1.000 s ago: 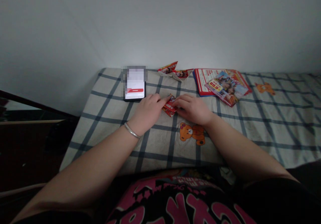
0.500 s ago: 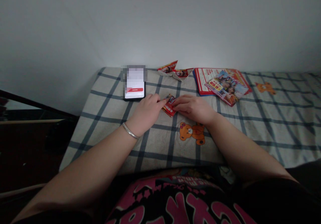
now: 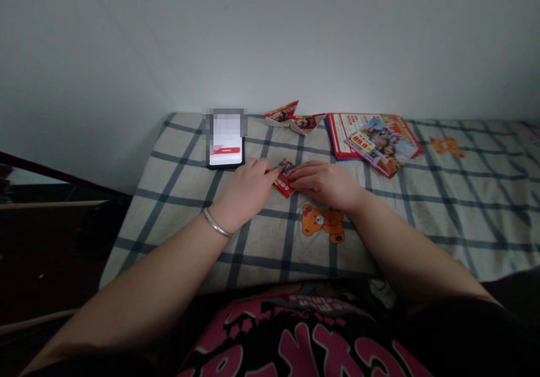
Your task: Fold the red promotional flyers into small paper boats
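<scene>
A small folded piece of red printed paper (image 3: 284, 179) lies on the checked bed sheet (image 3: 177, 157) between my two hands. My left hand (image 3: 244, 190), with a silver bangle on the wrist, presses the paper's left edge with its fingers curled and fingertips together. My right hand (image 3: 327, 183) covers the paper's right side, fingers bent and pressed down on it. Most of the paper is hidden under the fingers.
A lit phone (image 3: 226, 139) lies just beyond my left hand. A folded red paper shape (image 3: 294, 117) sits near the wall. A stack of red leaflets (image 3: 373, 136) lies at the right. A bear print (image 3: 323, 222) marks the sheet. Dark furniture stands left of the bed.
My right hand has slid a little to the left over the folded paper, so less of it shows. My left hand has barely moved.
</scene>
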### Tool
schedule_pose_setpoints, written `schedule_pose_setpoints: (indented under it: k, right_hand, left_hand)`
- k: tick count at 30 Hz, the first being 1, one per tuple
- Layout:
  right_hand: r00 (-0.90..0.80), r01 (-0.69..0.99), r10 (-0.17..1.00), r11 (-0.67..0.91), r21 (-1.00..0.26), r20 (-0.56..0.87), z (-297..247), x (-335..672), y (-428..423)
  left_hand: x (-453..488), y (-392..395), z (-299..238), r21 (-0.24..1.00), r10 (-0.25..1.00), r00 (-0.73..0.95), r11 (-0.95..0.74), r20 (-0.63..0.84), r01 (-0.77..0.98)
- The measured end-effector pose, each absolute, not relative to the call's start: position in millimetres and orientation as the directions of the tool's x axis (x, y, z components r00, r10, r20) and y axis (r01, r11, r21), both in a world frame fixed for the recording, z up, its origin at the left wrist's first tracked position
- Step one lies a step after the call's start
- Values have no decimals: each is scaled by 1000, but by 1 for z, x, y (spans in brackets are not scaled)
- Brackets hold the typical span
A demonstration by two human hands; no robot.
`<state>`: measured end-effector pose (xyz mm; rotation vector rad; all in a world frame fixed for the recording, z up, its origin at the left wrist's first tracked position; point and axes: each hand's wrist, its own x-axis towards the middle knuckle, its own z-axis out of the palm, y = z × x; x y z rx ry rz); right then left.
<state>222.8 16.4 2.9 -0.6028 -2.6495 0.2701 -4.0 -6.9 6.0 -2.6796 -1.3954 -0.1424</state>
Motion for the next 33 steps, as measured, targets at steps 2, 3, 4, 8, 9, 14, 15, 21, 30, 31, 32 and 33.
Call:
schedule_pose_setpoints:
  k: [2,3,4,8,9,14,15,21,30,31,32,33]
  right_hand:
    - [-823,368,442,893,-259,357,1,222,16]
    - [-824,364,437,896,-255,360,0,222,16]
    - [-826,360,433,898,-253,362,0,222,16]
    - [-839,355,423,902,-246,342,1,222,15]
    - [-842,360,428,899,-248,329,3,221,13]
    - [-814,465,525,845,-264,248,13,217,6]
    - [-812,477,535,839,-261,235,14,216,5]
    - [-786,526,577,813,-251,223,12,215,5]
    - [-701,561,664,739,-374,261,3,224,15]
    - [-699,557,667,734,-388,259,4,225,15]
    - [-697,560,671,730,-391,255,4,225,16]
    - [-695,570,675,727,-383,248,5,226,16]
  left_hand:
    - [-4,-7,7,-57,804,578,-576,143,815]
    - [-5,-7,7,-57,799,583,-582,147,811]
    - [-5,-8,7,-58,794,589,-588,149,807]
    - [-6,-10,8,-52,786,600,-600,147,799]
    - [-6,-11,9,-49,788,599,-599,146,800]
    - [-3,-15,13,-26,790,591,-596,160,803]
    - [-2,-15,13,-22,791,592,-596,158,803]
    - [1,-16,12,-19,794,589,-593,149,805]
    - [1,-14,6,15,795,582,-593,171,805]
    - [2,-14,6,17,794,583,-594,172,804]
    - [2,-14,6,17,793,584,-595,174,804]
    - [2,-14,5,17,793,583,-595,177,804]
